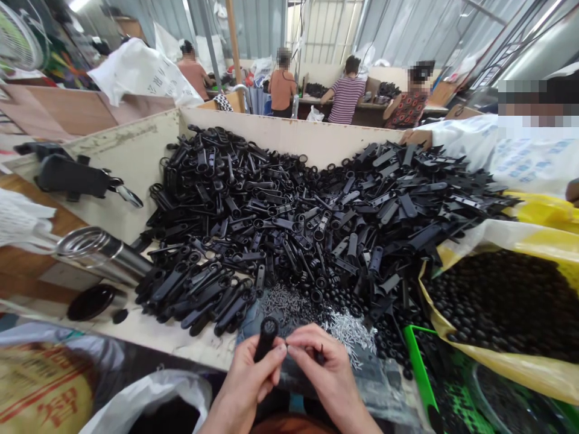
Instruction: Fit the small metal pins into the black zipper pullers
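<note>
My left hand [251, 374] is closed around a black plastic part with a round end [268, 328], held upright near the front edge of the work surface. Close beside it, my right hand [323, 367] is closed too, thumb and forefinger pinched together by the left thumb. A small dark piece [319, 355] shows among its curled fingers; the pinch hides whatever is at the fingertips. Just beyond my hands lie silver screws [350, 331], small grey metal pieces [284, 301] and black beads or balls [348, 301]. Black handle-like parts [194, 295] lie in rows to the left.
A big heap of black plastic parts [280, 205] fills the walled bench. A steel flask [99, 253] lies left; a yellow sack of black balls [506, 301] and a green crate [420, 367] stand right. A white sack [149, 398] is at front left. Several people work behind.
</note>
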Demonstrator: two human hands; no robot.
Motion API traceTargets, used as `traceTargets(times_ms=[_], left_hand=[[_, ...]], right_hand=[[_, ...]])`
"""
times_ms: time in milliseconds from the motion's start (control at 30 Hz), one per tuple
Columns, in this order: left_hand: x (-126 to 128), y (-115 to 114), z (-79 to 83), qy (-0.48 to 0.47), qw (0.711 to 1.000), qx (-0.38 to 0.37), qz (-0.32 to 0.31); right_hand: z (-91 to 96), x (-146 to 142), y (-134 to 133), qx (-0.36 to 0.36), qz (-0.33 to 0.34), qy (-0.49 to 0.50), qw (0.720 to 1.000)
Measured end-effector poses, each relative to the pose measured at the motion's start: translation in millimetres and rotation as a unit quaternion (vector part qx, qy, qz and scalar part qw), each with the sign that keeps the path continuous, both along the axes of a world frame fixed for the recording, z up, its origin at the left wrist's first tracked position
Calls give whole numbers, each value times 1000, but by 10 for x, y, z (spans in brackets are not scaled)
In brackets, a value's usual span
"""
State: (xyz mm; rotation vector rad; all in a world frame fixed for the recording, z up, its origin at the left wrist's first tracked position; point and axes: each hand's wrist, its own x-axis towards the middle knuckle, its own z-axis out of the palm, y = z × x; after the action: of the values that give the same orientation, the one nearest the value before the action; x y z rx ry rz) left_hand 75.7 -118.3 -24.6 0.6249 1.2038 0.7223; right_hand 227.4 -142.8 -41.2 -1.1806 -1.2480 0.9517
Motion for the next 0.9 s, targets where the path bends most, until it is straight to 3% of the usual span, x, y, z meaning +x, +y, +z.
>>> traceTargets(times_ms=[167, 367, 500, 733, 900], left_hand=[[86, 14, -19, -64, 996, -42, -33], [235, 47, -26, -129, 986, -103, -31], [269, 63, -16, -136, 985, -105, -30], [300, 64, 0, -140, 984, -111, -12], [341, 17, 33, -145, 982, -123, 7]], right_hand=[[-13, 79, -102, 4, -10, -17, 1000], [-153, 174, -161, -69, -55, 35, 996], [-183, 211, -155, -102, -77, 32, 991], [-72, 255, -131, -4, -50, -67, 996], [-53, 286, -159, 20, -53, -130, 990]])
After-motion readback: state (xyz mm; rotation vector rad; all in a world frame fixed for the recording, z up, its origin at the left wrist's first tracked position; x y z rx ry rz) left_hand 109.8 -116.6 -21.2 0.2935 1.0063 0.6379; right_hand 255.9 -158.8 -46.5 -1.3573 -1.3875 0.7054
